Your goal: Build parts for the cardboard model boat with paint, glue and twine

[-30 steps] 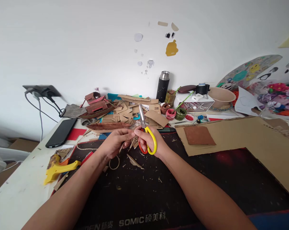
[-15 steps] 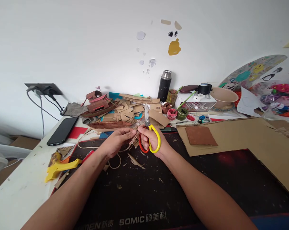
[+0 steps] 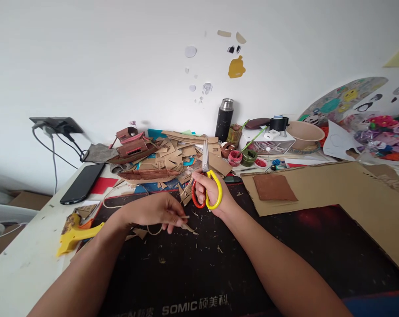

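Note:
My right hand [image 3: 208, 187] is closed around a pair of scissors [image 3: 216, 189] with one yellow and one red handle loop. The blades point away from me and look nearly shut. Lower and to the left, my left hand [image 3: 161, 211] is bent down over the black mat, its thumb and fingers pinched together. A thin strip of brown card [image 3: 186, 216] pokes out from between them. Just under the fingertips lies a torn cardboard scrap [image 3: 190, 229], partly covered by the hand; whether they touch is unclear. String [image 3: 111, 206] loops on the mat beside the left wrist.
Cardboard offcuts [image 3: 173, 154] pile up behind the hands, beside a brown model boat [image 3: 136, 149] and a boat hull [image 3: 149, 176]. A yellow glue gun [image 3: 75, 233] and phone [image 3: 82, 184] lie left. Paint pots [image 3: 235, 157] and a flask [image 3: 224, 119] stand behind; large cardboard [image 3: 318, 189] lies right.
My left hand has left the scissors' side and moved down and slightly left, onto the mat by the scrap. My right hand keeps the scissors in about the same place.

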Action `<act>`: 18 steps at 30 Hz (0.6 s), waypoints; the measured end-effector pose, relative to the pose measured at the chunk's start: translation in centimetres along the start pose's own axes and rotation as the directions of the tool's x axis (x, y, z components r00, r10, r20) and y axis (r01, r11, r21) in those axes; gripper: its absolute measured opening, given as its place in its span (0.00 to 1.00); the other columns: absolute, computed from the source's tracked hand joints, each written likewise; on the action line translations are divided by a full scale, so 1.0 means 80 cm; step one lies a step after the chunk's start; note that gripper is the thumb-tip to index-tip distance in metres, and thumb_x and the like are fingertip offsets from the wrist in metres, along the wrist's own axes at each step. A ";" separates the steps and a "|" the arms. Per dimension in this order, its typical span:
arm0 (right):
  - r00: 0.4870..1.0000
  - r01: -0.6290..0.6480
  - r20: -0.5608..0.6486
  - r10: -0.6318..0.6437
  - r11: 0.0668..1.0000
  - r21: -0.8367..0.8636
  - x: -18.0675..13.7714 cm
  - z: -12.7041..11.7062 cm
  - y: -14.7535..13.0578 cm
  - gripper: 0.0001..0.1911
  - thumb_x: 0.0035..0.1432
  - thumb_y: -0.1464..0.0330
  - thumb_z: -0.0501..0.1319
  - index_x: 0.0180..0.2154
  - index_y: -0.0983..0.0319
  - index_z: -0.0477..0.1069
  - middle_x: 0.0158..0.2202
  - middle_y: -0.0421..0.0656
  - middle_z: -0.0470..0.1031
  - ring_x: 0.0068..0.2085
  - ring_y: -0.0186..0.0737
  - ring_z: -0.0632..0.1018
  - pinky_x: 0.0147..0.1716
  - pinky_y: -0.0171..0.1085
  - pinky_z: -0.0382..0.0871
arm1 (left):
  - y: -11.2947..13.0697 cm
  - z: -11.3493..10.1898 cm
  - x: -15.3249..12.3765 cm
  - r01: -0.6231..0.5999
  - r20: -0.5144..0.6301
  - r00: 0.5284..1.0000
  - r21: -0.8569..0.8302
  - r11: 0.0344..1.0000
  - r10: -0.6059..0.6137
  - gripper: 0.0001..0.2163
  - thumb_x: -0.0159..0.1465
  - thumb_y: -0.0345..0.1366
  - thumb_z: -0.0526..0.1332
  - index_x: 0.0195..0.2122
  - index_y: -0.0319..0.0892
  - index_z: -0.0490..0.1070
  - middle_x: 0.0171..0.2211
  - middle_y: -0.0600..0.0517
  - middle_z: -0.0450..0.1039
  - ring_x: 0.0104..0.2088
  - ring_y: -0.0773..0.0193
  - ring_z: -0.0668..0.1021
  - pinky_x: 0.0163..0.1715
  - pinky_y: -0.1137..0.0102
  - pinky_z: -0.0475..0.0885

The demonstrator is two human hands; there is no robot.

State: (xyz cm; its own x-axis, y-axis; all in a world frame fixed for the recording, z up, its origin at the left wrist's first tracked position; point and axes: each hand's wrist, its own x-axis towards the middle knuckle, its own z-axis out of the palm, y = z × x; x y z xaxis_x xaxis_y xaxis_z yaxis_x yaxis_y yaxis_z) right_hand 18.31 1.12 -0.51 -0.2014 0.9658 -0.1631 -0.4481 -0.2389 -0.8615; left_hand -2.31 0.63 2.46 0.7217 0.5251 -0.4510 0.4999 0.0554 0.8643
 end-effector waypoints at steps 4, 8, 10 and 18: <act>1.000 -0.012 0.003 0.012 1.000 -0.005 0.000 0.000 -0.001 0.26 0.48 0.51 0.77 0.37 0.57 0.68 0.16 0.26 0.64 0.13 0.28 0.62 0.11 0.29 0.56 | 0.008 -0.008 -0.018 -0.014 0.098 0.995 0.077 0.997 0.006 0.18 0.63 0.49 0.73 0.51 0.50 0.87 0.36 0.47 0.87 0.35 0.53 0.85 0.36 0.67 0.77; 1.000 -0.021 0.010 0.021 1.000 -0.001 0.000 0.000 0.001 0.26 0.48 0.51 0.76 0.37 0.57 0.68 0.16 0.26 0.63 0.13 0.28 0.62 0.11 0.29 0.56 | 0.009 -0.020 -0.018 -0.122 -0.185 0.973 0.077 0.990 0.134 0.17 0.65 0.52 0.71 0.45 0.47 0.88 0.42 0.45 0.87 0.43 0.50 0.85 0.44 0.65 0.77; 1.000 -0.026 0.013 0.026 1.000 -0.004 0.000 0.000 0.002 0.26 0.49 0.50 0.76 0.38 0.57 0.68 0.16 0.26 0.63 0.13 0.28 0.62 0.11 0.29 0.55 | 0.008 -0.021 -0.011 -0.171 -0.369 0.913 0.048 0.984 0.177 0.19 0.64 0.55 0.71 0.44 0.46 0.87 0.40 0.45 0.86 0.41 0.53 0.83 0.43 0.66 0.77; 0.998 -0.035 0.053 0.035 0.999 0.006 -0.002 0.001 0.005 0.27 0.49 0.49 0.77 0.37 0.57 0.67 0.16 0.26 0.63 0.13 0.28 0.62 0.11 0.29 0.58 | 0.007 0.002 0.016 -0.267 -0.382 0.896 -0.059 0.962 0.225 0.28 0.67 0.64 0.63 0.33 0.41 0.83 0.31 0.45 0.82 0.29 0.60 0.77 0.33 0.67 0.72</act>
State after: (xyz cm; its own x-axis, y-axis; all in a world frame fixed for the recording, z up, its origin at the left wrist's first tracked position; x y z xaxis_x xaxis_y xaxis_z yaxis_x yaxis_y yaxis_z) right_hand 18.07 0.86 -0.82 -0.2630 0.9502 -0.1674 -0.4456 -0.2735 -0.8524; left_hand -0.99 1.19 2.33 0.5763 0.8077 -0.1244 0.2601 -0.0370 0.9649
